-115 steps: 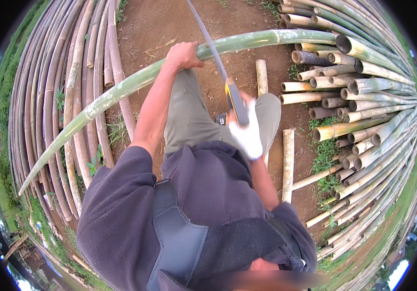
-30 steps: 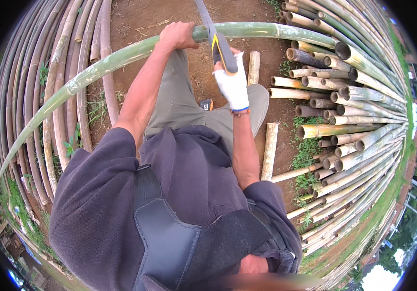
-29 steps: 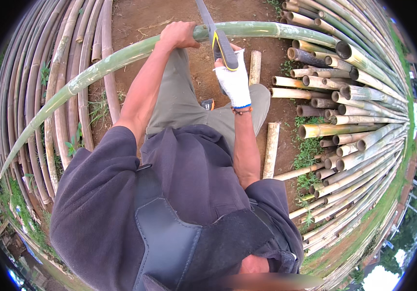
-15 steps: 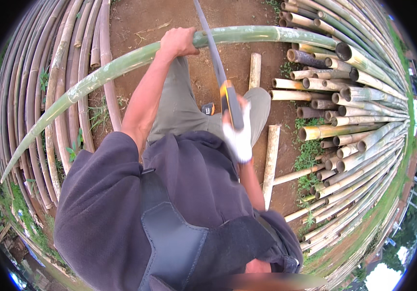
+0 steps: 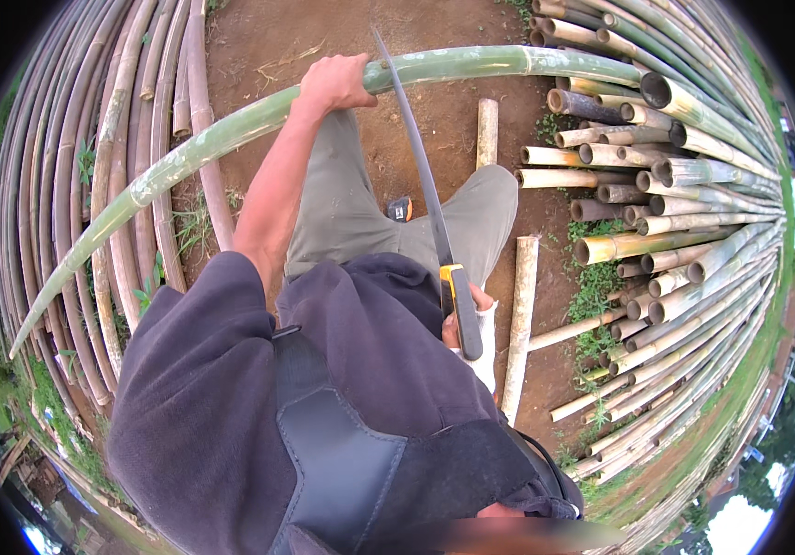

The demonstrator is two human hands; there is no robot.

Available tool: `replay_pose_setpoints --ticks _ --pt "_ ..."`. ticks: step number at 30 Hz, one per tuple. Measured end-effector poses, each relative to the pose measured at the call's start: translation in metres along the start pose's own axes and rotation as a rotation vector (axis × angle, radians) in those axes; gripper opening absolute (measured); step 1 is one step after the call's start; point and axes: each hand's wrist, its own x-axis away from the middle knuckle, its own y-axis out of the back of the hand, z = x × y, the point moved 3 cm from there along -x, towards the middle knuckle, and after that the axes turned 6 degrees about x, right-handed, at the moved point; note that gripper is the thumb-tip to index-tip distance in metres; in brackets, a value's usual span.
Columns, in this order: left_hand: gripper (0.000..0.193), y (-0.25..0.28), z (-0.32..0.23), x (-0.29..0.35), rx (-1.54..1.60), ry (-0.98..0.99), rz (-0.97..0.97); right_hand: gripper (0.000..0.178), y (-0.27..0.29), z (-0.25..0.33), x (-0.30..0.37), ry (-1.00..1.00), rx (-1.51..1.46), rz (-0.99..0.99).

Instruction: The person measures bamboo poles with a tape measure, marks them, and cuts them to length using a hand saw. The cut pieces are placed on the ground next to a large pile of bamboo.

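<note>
A long green bamboo pole lies crosswise in front of me, its thin end at the left and its thick end by the stack at the right. My left hand, bare, is wrapped round the pole near its middle. In my right hand, which wears a white glove, is the black and yellow handle of a hand saw. The blade crosses the pole just right of my left hand, with only its tip part reaching past the pole. Any cut in the bamboo is too small to make out.
Stacked bamboo poles fill the right side, cut ends toward me. More brown poles lie at the left. Short bamboo pieces rest on the bare soil. A small black and orange object sits between my legs.
My right hand has drawn the saw back toward my body, so less of the blade extends beyond the pole. My left hand keeps its grip on the bamboo.
</note>
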Motion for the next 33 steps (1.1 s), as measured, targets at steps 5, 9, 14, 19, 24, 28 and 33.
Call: replay_pose_setpoints --ticks 5,9,14,19,24,28,33 --pt "0.072 0.008 -0.011 0.005 0.033 0.004 -0.015 0.06 -0.067 0.011 -0.197 -0.096 -0.293 0.118" --pt "0.067 0.015 -0.017 0.005 0.043 -0.023 -0.003 0.061 -0.082 0.022 -0.23 0.137 -0.182 0.006" --pt "0.068 0.015 -0.007 0.009 0.01 0.001 0.006 0.06 -0.014 0.002 -0.05 -0.202 -0.175 0.105" --pt "0.063 0.016 -0.02 0.009 0.047 0.036 -0.006 0.059 0.002 0.011 -0.027 -0.168 -0.189 0.139" --pt "0.061 0.021 -0.031 0.006 0.068 0.016 -0.034 0.057 -0.07 0.011 -0.23 0.058 -0.094 0.071" --pt "0.06 0.029 -0.031 0.018 0.078 0.013 -0.025 0.059 -0.076 0.032 -0.218 -0.035 -0.136 0.089" --pt "0.057 0.022 -0.022 0.016 0.091 -0.018 -0.046 0.059 -0.028 -0.016 -0.039 -0.324 -0.847 0.198"
